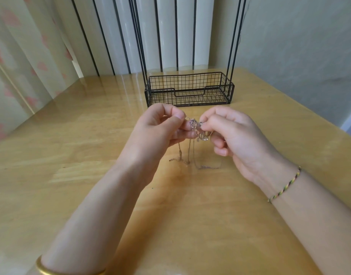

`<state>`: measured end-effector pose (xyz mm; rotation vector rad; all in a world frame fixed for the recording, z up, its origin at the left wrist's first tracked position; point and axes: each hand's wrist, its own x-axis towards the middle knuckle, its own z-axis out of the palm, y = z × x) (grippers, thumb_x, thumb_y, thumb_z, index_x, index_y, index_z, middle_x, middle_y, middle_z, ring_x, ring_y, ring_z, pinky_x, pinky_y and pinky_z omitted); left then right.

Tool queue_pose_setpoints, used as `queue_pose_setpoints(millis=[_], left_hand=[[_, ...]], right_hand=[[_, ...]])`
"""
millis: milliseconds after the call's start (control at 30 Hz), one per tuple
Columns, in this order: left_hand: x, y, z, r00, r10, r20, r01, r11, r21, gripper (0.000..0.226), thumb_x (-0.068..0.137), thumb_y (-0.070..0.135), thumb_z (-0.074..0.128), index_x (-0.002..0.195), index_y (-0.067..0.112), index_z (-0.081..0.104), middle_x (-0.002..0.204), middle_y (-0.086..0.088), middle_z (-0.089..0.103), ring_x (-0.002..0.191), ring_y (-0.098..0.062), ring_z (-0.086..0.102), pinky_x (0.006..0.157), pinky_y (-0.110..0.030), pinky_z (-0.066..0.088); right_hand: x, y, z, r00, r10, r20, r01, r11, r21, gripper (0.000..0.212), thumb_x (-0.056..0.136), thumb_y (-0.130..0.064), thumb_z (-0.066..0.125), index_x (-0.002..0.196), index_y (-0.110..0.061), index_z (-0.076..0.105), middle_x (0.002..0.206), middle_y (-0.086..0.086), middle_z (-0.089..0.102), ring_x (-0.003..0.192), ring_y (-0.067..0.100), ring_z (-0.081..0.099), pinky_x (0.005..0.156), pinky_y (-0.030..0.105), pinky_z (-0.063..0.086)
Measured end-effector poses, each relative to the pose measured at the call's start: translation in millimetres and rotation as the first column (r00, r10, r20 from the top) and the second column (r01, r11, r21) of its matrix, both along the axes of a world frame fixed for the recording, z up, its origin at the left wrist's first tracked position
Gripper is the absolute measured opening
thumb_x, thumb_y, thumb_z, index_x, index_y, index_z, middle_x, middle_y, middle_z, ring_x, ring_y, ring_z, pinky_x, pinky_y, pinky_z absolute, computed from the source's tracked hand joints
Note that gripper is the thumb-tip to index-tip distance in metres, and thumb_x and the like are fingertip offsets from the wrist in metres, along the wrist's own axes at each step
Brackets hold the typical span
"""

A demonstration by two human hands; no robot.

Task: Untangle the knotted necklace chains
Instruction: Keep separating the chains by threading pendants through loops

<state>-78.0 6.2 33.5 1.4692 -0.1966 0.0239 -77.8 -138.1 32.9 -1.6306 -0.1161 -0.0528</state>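
Observation:
A small knot of thin silvery-pink necklace chains (193, 125) is held up above the wooden table (71, 155), between both hands. My left hand (162, 128) pinches the knot's left side with thumb and fingertips. My right hand (230, 133) pinches its right side, where a small ring-shaped pendant (204, 137) hangs. Loose chain ends (190, 161) drop down from the knot and trail on the tabletop below the hands.
A black wire basket (188, 90) with tall upright rods stands on the table just behind the hands. Curtains hang at the left, and a wall stands to the right. The table's right edge runs diagonally at the far right.

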Motion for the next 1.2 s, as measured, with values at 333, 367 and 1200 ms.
queue_pose_setpoints(millis=[333,367,1200], left_hand=[[0.5,2.4,-1.1,0.992,0.048,0.12,-0.064,0.989,0.136,0.009,0.094,0.012,0.056,0.087,0.015,0.058,0.068,0.005,0.062,0.06,-0.008,0.046,0.065,-0.025,0.04],[0.5,2.7,-1.0,0.99,0.052,0.128,-0.07,0.988,0.138,0.009,0.094,0.012,0.056,0.087,0.016,0.058,0.067,0.005,0.062,0.058,-0.007,0.045,0.063,-0.025,0.038],[2.7,-0.3,-6.8,0.982,0.143,0.125,-0.174,0.941,0.29,0.017,0.096,0.011,0.052,0.081,0.017,0.053,0.082,0.002,0.068,0.076,-0.012,0.063,0.069,-0.028,0.049]], right_hand=[[-0.1,-3.3,-1.4,0.995,0.079,-0.06,-0.084,0.993,-0.081,0.011,0.082,-0.022,0.062,0.072,-0.022,0.063,0.054,-0.01,0.043,0.041,0.003,0.035,0.035,0.009,0.025],[-0.3,-3.6,-1.0,0.996,0.071,-0.048,-0.075,0.994,-0.083,0.011,0.082,-0.022,0.063,0.071,-0.022,0.064,0.053,-0.012,0.042,0.04,0.002,0.037,0.035,0.009,0.025],[2.9,-0.3,-4.4,0.996,-0.084,0.016,0.084,0.996,0.023,0.015,0.089,-0.012,0.057,0.074,-0.014,0.059,0.07,0.003,0.05,0.038,0.002,0.034,0.038,0.014,0.026]])
